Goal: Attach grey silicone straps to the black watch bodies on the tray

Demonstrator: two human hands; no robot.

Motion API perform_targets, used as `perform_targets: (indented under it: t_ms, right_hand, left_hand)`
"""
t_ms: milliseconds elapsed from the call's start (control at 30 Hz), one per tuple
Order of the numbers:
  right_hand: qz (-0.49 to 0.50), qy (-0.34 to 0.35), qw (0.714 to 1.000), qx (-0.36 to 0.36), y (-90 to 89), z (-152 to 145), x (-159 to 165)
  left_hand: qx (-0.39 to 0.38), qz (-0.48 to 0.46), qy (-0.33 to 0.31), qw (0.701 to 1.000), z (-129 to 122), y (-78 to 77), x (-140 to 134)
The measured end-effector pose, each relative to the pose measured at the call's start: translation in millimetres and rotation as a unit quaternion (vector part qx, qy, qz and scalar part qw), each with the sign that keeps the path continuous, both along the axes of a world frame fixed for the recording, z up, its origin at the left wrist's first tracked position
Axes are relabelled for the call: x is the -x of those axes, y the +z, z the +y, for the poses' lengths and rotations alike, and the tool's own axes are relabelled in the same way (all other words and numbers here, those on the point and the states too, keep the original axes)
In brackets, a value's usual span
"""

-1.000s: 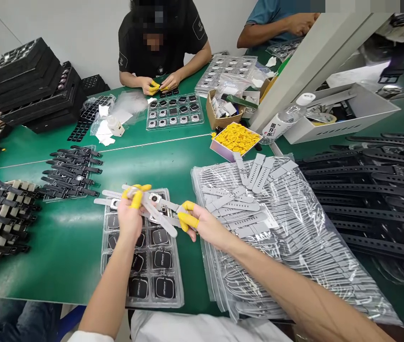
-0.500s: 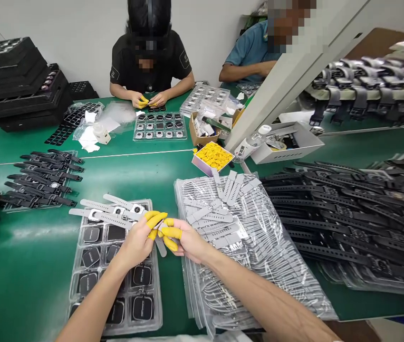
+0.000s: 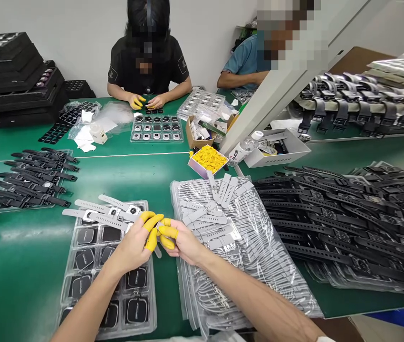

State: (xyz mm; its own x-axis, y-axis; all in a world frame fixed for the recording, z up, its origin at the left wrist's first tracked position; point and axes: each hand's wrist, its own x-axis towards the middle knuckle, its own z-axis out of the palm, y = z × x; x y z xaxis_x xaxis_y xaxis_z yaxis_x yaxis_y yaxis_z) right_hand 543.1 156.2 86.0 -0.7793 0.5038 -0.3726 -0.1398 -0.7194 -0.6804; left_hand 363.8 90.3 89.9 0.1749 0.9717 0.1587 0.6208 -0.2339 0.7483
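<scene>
My left hand (image 3: 136,244) and my right hand (image 3: 187,243), with yellow finger cots on several fingertips, meet over the right edge of a clear plastic tray (image 3: 153,289). Both pinch a grey watch strap (image 3: 158,251); its end pokes out below the fingers, which hide the rest. Square dark watch faces (image 3: 137,309) sit in the tray's compartments. Across its far end lie several watches (image 3: 113,212) with grey straps, backs up. Right of my hands, loose grey straps (image 3: 205,213) rest on a clear bag (image 3: 259,247) packed with more straps.
Black-strapped watches lie in a pile (image 3: 330,228) at right and on a tray (image 3: 34,178) at left. Beyond are a box of yellow finger cots (image 3: 207,159), a bottle (image 3: 246,147) and a slanted post (image 3: 276,80). Two people sit across the table.
The view has shifted slightly, moving the table things a little to the left. My hands remain pinched together, and less of the strap end shows beneath them. The co-worker's fingers opposite have spread apart.
</scene>
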Motion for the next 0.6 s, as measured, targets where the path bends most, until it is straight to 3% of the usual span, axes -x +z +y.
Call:
perform_targets:
  t_ms: [100,200,267,333,400,467,600]
  right_hand:
    - [-0.009,0.019,1.000,0.000,1.9,1.1,-0.1]
    - [-0.003,0.034,0.999,-0.020,1.2,2.3,0.0]
    - [-0.006,0.033,0.997,-0.065,-0.1,3.4,-1.3]
    - [-0.035,0.025,0.987,-0.156,-0.4,5.0,-4.5]
    - [-0.090,0.024,0.952,-0.290,1.1,6.7,-8.9]
    - [-0.145,0.035,0.898,-0.414,3.9,8.1,-12.8]
    - [-0.219,0.051,0.804,-0.550,9.5,13.1,-17.6]
  left_hand:
    - [-0.030,0.060,-0.016,0.998,0.5,0.4,1.5]
    - [-0.017,0.054,-0.027,0.998,-0.3,3.6,3.9]
    - [-0.012,0.046,-0.036,0.998,-1.5,7.7,6.5]
    - [-0.024,0.056,-0.039,0.997,-2.9,14.0,11.5]
    - [-0.031,0.085,-0.027,0.995,-4.1,23.4,20.6]
    - [-0.014,0.139,0.003,0.990,-4.8,36.0,34.1]
    - [0.010,0.299,0.047,0.953,-7.5,64.3,65.9]
